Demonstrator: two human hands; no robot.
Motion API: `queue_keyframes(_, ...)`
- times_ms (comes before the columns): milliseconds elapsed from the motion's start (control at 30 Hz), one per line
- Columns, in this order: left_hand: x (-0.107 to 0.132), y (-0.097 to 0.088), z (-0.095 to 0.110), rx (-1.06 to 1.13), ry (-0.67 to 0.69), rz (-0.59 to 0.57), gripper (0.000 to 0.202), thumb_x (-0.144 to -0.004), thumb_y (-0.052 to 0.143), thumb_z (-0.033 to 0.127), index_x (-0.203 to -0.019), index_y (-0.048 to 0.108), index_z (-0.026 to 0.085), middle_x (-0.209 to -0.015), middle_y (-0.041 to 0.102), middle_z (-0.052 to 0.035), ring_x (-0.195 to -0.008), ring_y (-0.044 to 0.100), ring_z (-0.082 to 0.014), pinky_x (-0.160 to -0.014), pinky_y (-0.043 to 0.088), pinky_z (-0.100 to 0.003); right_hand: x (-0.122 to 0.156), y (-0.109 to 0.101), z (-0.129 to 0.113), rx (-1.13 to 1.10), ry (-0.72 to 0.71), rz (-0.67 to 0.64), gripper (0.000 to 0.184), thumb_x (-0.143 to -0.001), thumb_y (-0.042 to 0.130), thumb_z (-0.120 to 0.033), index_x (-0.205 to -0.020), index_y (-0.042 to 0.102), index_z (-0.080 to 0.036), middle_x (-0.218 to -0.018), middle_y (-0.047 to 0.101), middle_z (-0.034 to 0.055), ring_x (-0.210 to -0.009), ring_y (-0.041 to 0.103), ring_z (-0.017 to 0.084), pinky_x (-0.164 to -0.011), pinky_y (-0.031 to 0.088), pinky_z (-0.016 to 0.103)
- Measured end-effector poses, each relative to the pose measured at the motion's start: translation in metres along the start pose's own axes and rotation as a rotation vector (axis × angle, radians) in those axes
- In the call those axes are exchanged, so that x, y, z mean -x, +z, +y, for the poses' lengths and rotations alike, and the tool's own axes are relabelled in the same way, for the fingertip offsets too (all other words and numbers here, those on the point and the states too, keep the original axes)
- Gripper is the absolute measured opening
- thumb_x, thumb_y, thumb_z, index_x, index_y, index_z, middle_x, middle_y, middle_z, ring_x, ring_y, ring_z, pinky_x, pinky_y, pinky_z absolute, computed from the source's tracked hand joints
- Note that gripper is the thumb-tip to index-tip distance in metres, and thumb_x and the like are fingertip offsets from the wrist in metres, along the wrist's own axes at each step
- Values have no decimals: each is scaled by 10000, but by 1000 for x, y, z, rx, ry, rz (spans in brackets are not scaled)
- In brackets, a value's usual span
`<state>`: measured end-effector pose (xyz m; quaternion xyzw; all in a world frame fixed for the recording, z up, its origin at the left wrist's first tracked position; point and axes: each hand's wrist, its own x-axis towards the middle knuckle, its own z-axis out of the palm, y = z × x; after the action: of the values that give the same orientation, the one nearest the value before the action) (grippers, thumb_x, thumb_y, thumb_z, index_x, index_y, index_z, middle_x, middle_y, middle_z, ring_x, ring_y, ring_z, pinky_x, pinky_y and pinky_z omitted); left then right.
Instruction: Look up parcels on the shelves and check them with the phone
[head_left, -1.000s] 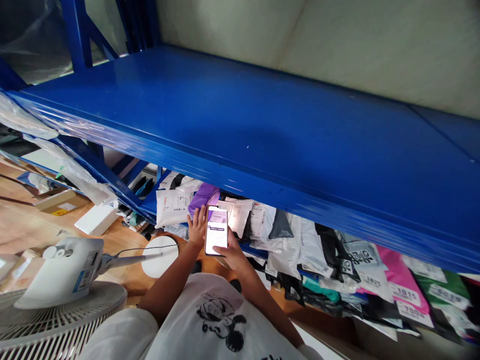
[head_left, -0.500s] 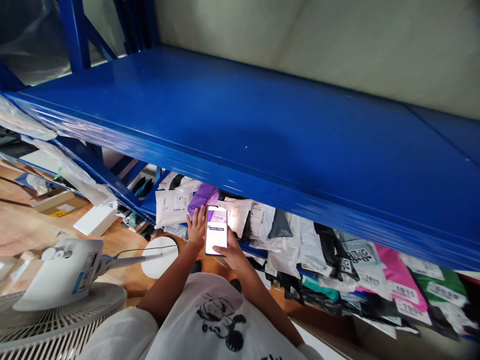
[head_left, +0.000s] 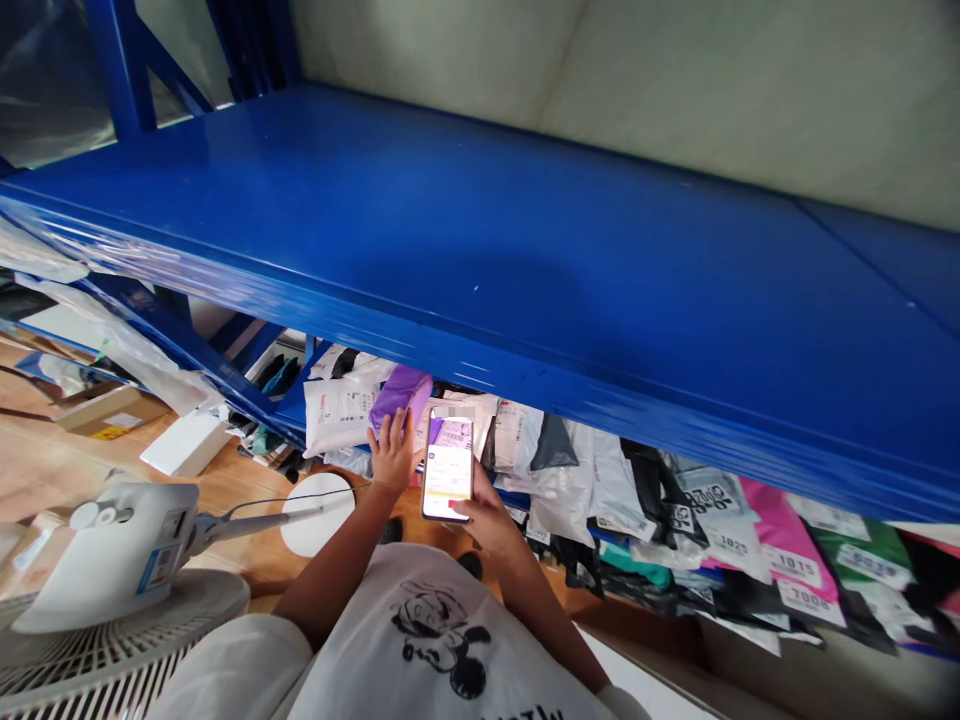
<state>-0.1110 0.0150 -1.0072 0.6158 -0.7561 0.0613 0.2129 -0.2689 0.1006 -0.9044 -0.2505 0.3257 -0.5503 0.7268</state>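
Note:
A smartphone (head_left: 448, 470) with a lit screen rests in my right hand (head_left: 486, 510), thumb over the lower part of the display. My left hand (head_left: 392, 455) lies with fingers apart at the lower edge of a purple parcel bag (head_left: 401, 390). On its left side sits a white parcel bag (head_left: 339, 415) with a printed label. Behind the phone, more labelled parcels are partly hidden. A white bag (head_left: 517, 435) and a grey one (head_left: 555, 445) lie just to the right.
A blue metal shelf (head_left: 465, 230) spans the view above the parcels. Numbered parcels, among them a pink one (head_left: 791, 540) and a green one (head_left: 862, 555), fill the lower shelf rightward. At left stand a fan (head_left: 131, 560), a white box (head_left: 186, 445) and a round white base (head_left: 319, 515).
The phone has shifted a little right, away from my left hand, and its screen now shows different content with a red button. My left hand stays at the purple parcel.

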Motion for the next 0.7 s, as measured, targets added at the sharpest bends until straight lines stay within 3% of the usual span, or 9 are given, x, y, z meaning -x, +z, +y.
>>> queue_keyframes(133,-1,-5,0,37,-8,-52,816,-809,725,432,-1509,388,185,-1527,373,-194,-1406,319,-425,-1175,81,-649,21,-10,-17,18,-26,58,797,-645,749,-89,-1360,484,-322,-1311,664,51,-1172,631,347,-1013,476,514)
queue_keyframes(267,0,-2,2,75,-28,-42,817,-785,756,405,-1496,418,189,-1516,388,-203,-1397,327,-430,-1170,99,-658,43,-19,-33,37,-66,138,760,-681,764,-119,-1364,489,-307,-1286,677,76,-1161,637,361,-975,505,520)
queue_keyframes(433,-4,-1,1,147,-11,125,748,-769,757,470,-1429,519,210,-1453,461,-206,-1349,388,-429,-1166,106,-667,61,-25,-40,-45,-86,194,808,-670,755,-175,-1405,443,-301,-1296,668,98,-1169,627,377,-995,481,549)
queue_keyframes(533,-16,-11,-2,286,-17,263,693,-773,748,478,-1358,569,155,-1389,479,-240,-1354,373,-428,-1147,221,-637,65,-26,-40,-66,-87,211,822,-666,739,-189,-1421,432,-295,-1275,677,107,-1156,633,383,-992,478,560)
queue_keyframes(600,-25,-19,-5,370,-46,321,695,-808,721,432,-1380,510,100,-1376,448,-264,-1362,371,-406,-1113,334,-573,65,-26,-40,-64,-89,223,813,-665,735,-191,-1414,441,-303,-1275,677,105,-1152,635,386,-1001,465,572)
queue_keyframes(700,-35,-29,-9,470,-146,345,846,-831,700,398,-1492,289,67,-1379,409,-278,-1314,440,-360,-1038,444,-494,63,-26,-40,-54,-93,232,790,-659,744,-193,-1388,469,-322,-1304,662,94,-1165,625,392,-1029,430,591)
